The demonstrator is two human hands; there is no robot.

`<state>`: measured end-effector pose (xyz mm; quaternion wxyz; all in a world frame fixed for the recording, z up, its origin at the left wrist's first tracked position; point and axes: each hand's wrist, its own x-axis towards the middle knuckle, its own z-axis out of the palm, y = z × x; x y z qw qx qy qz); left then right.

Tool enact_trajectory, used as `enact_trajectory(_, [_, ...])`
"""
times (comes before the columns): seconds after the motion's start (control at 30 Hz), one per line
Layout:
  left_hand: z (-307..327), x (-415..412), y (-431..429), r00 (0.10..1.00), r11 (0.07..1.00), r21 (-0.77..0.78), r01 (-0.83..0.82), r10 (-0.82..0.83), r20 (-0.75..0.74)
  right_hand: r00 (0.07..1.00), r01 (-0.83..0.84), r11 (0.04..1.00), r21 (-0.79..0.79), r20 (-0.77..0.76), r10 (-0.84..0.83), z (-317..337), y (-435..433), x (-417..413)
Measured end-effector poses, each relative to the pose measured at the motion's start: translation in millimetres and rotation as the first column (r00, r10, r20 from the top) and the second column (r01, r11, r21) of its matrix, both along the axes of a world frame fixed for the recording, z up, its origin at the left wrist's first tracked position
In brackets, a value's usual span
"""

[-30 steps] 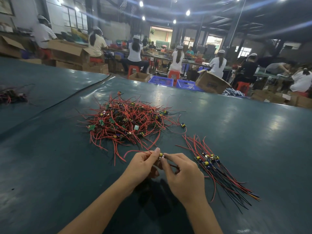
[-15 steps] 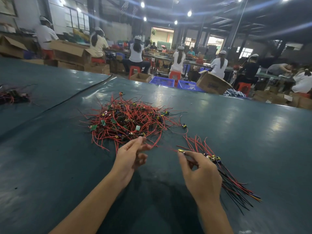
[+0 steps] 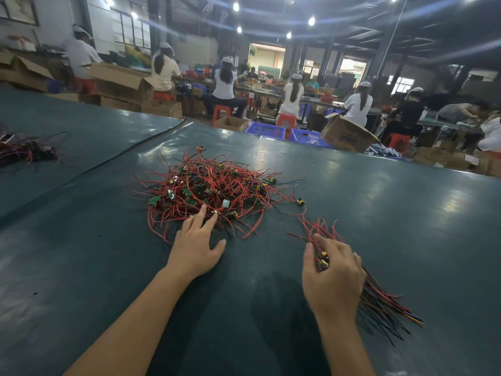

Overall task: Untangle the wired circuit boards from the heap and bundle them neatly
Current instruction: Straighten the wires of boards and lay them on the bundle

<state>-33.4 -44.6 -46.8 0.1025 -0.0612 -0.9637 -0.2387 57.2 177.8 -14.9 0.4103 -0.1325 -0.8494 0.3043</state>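
Sorting of wired circuit boards (image 3: 154, 200) on a dark green counter (image 3: 81, 267). The heap (image 3: 217, 191) lies mid-counter, just ahead of the left hand (image 3: 195, 249). The sorted bundle (image 3: 385, 305) lies well to the right of the heap, partly under the right hand (image 3: 334, 278).

Left hand: fingers (image 3: 200, 216) straight and spread, tips touching the near edge of the heap, nothing grasped. Right hand: fingers curled down over the board end of the bundle, grasping it where the yellow-topped components cluster. The bundle's wire tails fan out toward the near right.

Materials: small, flat, rigid green boards, each trailing thin red and black insulated wires that are limp, smooth-sheathed and curved.

Handling, as judged: each piece is very light. The wires loop round one another and snag, so a tug on one wire would likely drag its neighbours and strain the solder joint. The board itself, pinched by its edges, is the sounder hold, with the wires drawn free along their length. The counter surface looks smooth and faintly glossy, so loose pieces would probably slide on it.
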Motion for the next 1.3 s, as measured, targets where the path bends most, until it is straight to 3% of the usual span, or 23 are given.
enact_trajectory(0.23, [7,-16,2,0.997,0.99,-0.128,-0.063,0.067,0.027,0.983,-0.184,0.977,0.112,0.012,0.184,-7,-19,-3])
enact_trajectory(0.57, [4,-6,9,0.978,0.986,-0.036,-0.166,0.16,-0.134,0.962,-0.257,0.962,0.095,0.116,0.245,-11,-23,-3])
enact_trajectory(0.67, [1,-9,11,0.979,0.991,-0.003,-0.134,0.132,-0.152,0.952,-0.284,0.956,0.074,0.139,0.272,-10,-25,0])
enact_trajectory(0.83, [0,-9,16,0.996,0.995,-0.1,-0.01,0.0,-0.094,0.944,-0.305,0.95,0.062,0.152,0.293,-9,-24,3])
enact_trajectory(1.1, [6,7,19,0.972,0.998,0.056,0.042,-0.028,-0.233,0.936,-0.316,0.948,0.032,0.174,0.306,-10,-22,4])
enact_trajectory(1.23, [20,26,34,0.908,0.95,0.27,0.157,-0.031,-0.419,0.932,-0.339,0.941,0.007,0.142,0.335,-10,-21,4])
enact_trajectory(1.3, [29,36,44,0.841,0.922,0.282,0.263,-0.076,-0.536,0.912,-0.388,0.916,-0.102,0.103,0.397,-9,-23,4])
